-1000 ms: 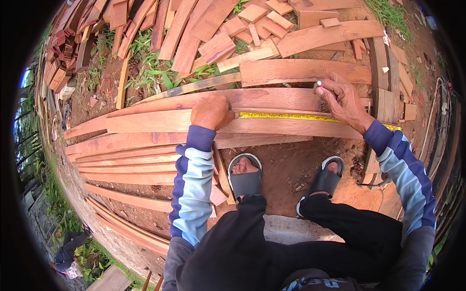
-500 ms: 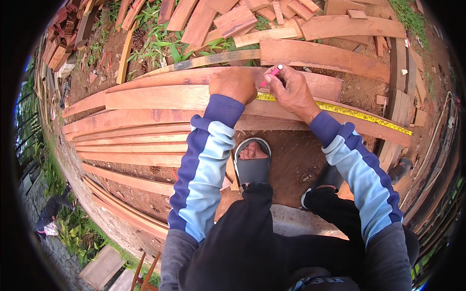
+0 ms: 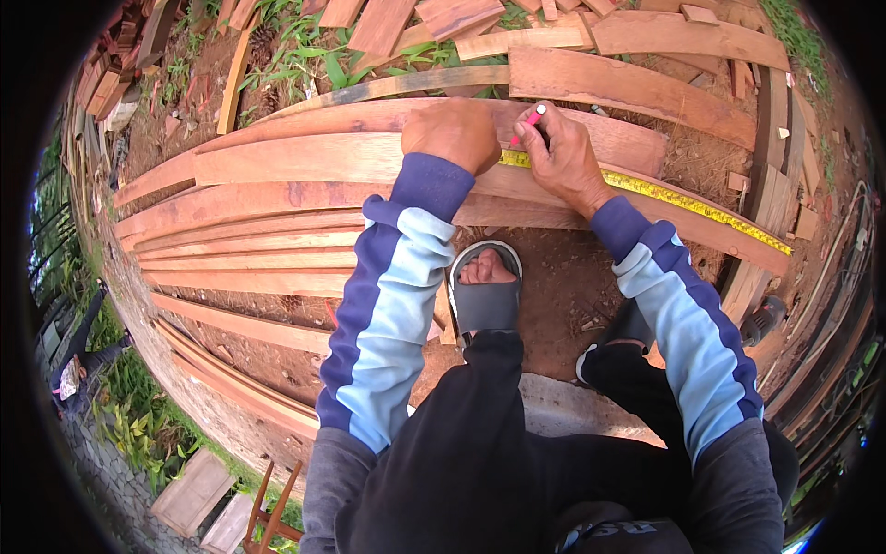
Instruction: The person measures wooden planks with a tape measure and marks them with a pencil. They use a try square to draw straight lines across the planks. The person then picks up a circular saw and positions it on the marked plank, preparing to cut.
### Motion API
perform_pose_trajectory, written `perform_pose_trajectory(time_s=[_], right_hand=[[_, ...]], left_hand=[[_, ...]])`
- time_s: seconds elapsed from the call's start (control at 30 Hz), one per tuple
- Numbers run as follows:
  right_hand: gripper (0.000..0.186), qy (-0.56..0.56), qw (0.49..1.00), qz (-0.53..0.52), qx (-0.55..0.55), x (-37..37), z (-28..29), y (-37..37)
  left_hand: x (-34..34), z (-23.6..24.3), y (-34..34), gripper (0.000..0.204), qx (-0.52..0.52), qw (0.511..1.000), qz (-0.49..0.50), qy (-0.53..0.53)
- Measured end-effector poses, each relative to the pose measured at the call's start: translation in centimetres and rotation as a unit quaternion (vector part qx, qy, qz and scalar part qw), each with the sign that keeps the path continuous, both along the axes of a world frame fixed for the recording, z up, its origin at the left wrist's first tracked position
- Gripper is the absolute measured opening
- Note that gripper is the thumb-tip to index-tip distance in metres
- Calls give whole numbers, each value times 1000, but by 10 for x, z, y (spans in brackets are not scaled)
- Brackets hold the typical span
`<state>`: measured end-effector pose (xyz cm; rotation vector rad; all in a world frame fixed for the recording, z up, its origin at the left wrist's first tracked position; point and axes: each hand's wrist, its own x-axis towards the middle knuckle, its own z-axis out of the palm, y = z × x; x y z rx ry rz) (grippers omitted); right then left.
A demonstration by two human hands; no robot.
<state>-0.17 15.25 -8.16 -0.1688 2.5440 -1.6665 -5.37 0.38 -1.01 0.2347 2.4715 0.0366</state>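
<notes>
My left hand (image 3: 448,134) is closed over the near end of a yellow tape measure (image 3: 701,208), its fingers mostly hidden beneath it, on a long reddish board (image 3: 295,157). The tape runs rightward along the board, out past its right part. Beside my left hand, my right hand (image 3: 563,162) grips a pink marker (image 3: 528,123) with a white top, held just above the tape. Several other long boards (image 3: 258,277) lie side by side to the left and behind.
Loose offcuts (image 3: 683,37) and planks lie among grass beyond my hands. A dark power tool (image 3: 761,320) is at the right. My sandalled left foot (image 3: 484,286) stands on dirt below the boards. Another person (image 3: 72,369) in dark clothing is at the far left.
My right hand has moved left along the tape to beside my left hand, bringing the pink marker down closer to the board. The view has shifted a little.
</notes>
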Motion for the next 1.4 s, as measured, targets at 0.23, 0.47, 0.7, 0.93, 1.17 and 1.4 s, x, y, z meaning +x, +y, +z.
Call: perform_pose_trajectory(time_s=[0.23, 0.47, 0.7, 0.93, 1.17, 1.4], right_hand=[[15, 15, 1000, 3, 14, 0, -3, 1], [15, 23, 999, 11, 28, 0, -4, 0], [15, 32, 998, 20, 41, -1, -1, -1], [15, 36, 998, 23, 48, -1, -2, -1], [15, 48, 997, 24, 48, -1, -4, -2], [15, 61, 996, 21, 59, -1, -5, -1]], left_hand=[[-1, 0, 1, 27, -5, 1000, -4, -10], [0, -3, -1, 26, 1, 1000, -1, -1], [-1, -2, -1, 25, -5, 1000, -5, -7], [-1, -3, 0, 25, -4, 1000, -1, -14], [-2, -3, 0, 25, -5, 1000, 1, -14], [-2, -3, 0, 25, -3, 1000, -2, -10]])
